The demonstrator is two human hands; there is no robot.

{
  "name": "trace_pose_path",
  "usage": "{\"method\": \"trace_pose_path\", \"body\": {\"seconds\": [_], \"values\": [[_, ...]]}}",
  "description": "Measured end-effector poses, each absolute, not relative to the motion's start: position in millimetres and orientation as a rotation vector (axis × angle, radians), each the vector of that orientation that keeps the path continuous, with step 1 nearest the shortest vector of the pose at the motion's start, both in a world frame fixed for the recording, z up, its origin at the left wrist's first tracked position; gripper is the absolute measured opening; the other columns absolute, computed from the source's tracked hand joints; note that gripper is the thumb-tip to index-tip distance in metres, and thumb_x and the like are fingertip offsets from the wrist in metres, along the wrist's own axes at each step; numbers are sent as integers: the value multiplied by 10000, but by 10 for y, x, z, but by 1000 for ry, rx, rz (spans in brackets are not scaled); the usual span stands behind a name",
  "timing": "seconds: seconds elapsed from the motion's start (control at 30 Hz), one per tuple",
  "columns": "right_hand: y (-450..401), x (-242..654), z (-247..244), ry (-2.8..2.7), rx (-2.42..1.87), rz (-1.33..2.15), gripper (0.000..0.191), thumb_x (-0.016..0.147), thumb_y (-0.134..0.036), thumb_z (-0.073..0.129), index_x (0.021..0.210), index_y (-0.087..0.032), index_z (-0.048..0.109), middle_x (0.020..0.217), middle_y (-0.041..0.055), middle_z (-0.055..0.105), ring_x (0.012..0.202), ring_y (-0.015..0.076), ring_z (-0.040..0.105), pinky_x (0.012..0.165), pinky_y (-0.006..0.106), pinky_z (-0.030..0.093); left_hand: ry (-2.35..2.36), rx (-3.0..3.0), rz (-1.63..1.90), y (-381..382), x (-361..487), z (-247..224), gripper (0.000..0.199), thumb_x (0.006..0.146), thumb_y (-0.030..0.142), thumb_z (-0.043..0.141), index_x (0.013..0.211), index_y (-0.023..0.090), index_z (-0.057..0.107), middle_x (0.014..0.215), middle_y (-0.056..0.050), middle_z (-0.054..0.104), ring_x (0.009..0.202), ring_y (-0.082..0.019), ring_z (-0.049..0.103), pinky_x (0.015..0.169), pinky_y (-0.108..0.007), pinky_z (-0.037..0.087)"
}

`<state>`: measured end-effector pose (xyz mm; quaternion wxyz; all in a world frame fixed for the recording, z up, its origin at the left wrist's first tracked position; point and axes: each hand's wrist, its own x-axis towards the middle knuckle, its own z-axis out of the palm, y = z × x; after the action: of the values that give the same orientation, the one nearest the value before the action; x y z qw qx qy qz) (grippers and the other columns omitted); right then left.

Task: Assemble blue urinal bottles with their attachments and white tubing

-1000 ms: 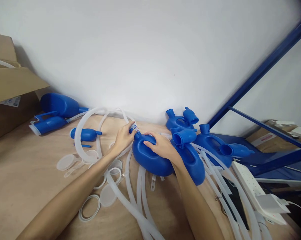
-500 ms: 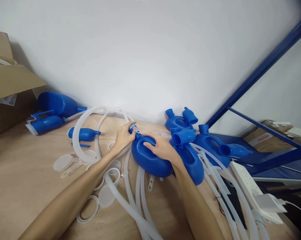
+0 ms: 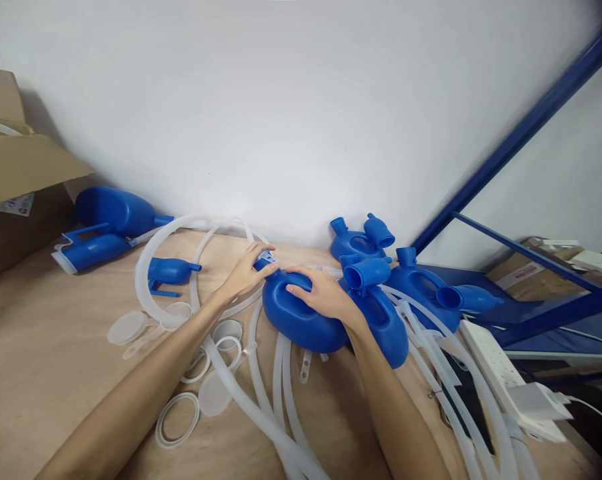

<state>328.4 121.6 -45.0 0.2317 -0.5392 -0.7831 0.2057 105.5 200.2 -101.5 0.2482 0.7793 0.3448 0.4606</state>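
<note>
A blue bottle (image 3: 301,327) with a looped handle lies on the wooden table (image 3: 41,373), its neck toward the upper left. My left hand (image 3: 247,272) is closed around the neck, where a small translucent piece (image 3: 267,256) shows between thumb and fingers. Over the handle, my right hand (image 3: 323,292) grips the bottle's upper side. Just right of it, another blue bottle (image 3: 388,333) carries a blue cup-shaped part (image 3: 368,273) on top. Clear hoses (image 3: 279,380) run out from beneath the held bottle.
Translucent rings (image 3: 178,420) and lids (image 3: 127,328) lie left of the hoses. More blue bottles (image 3: 115,210) rest by the wall. A cardboard box (image 3: 25,167) stands far left; a power strip (image 3: 491,353) and blue metal rack (image 3: 521,127) are at right.
My left hand has shifted slightly left and down, its fingers now wrapped round the neck. The curved hose by it has moved left. My right hand has hardly moved.
</note>
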Motion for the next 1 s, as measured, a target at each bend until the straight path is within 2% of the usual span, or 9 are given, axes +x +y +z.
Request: {"method": "trace_pose_path", "body": {"seconds": [0.1,0.13,0.23,0.3,0.43,0.53,0.73,0.83,1.0], "values": [[1215,3287,-450,-2156,-1468,567,397,964,-347,668,1351,-256,670,1388,42,718,1313,274,652,1154,454,467,919,2111,1254,2032,1049,-1000,524,1077,487,254,1209,218,684,1265,-108,654,1239,-279,608,1111,-446,467],[1212,3285,-445,-2154,-1467,563,395,965,-354,666,1349,-257,673,1387,46,719,1313,275,652,1154,454,468,925,2110,1248,2039,1052,-994,517,1078,488,262,1187,222,692,1245,-105,661,1226,-280,614,1106,-448,470],[1197,3275,-430,-2151,-1470,549,390,974,-357,649,1354,-270,671,1394,43,715,1316,273,650,1159,458,465,964,2132,1230,2045,1074,-994,369,966,512,589,1175,221,676,1213,-94,661,1188,-290,626,1095,-445,476],[1188,3268,-426,-2157,-1479,540,396,978,-357,641,1364,-273,666,1394,42,715,1314,274,651,1158,463,464,992,2150,1238,2033,1092,-1013,406,899,472,694,1213,219,643,1225,-91,650,1194,-287,619,1099,-440,472],[1179,3259,-434,-2168,-1505,509,415,988,-374,629,1385,-253,656,1392,65,714,1319,280,644,1170,459,448,1028,2165,1256,1999,1107,-1052,365,959,415,610,1270,224,619,1245,-89,644,1204,-275,614,1105,-437,466],[1161,3252,-418,-2194,-1522,481,431,994,-365,623,1416,-276,635,1385,62,713,1308,277,645,1155,448,455,1025,2186,1250,1981,1115,-1050,391,945,423,640,1290,241,630,1290,-82,630,1230,-279,608,1111,-425,466],[1063,3177,-315,-2376,-1626,242,534,975,-455,665,1494,-369,570,1461,111,580,1219,293,654,1036,454,515,1077,2166,1281,1959,1175,-1018,207,958,412,611,981,216,673,1193,-94,619,1151,-270,623,1085,-422,477],[1034,3100,-286,-2494,-1624,59,490,1013,-413,607,1497,-346,573,1529,133,514,1317,319,572,1037,458,509,1087,2153,1271,1958,1184,-1001,209,958,417,607,946,217,666,1163,-90,616,1128,-264,626,1077,-430,486],[1039,3027,-289,-2583,-1643,-56,493,1055,-317,465,1544,-339,518,1476,135,572,1335,340,546,952,435,547,1054,2151,1215,1985,1148,-971,221,956,415,603,935,215,695,1131,-86,617,1162,-268,621,1104,-434,481]]}}
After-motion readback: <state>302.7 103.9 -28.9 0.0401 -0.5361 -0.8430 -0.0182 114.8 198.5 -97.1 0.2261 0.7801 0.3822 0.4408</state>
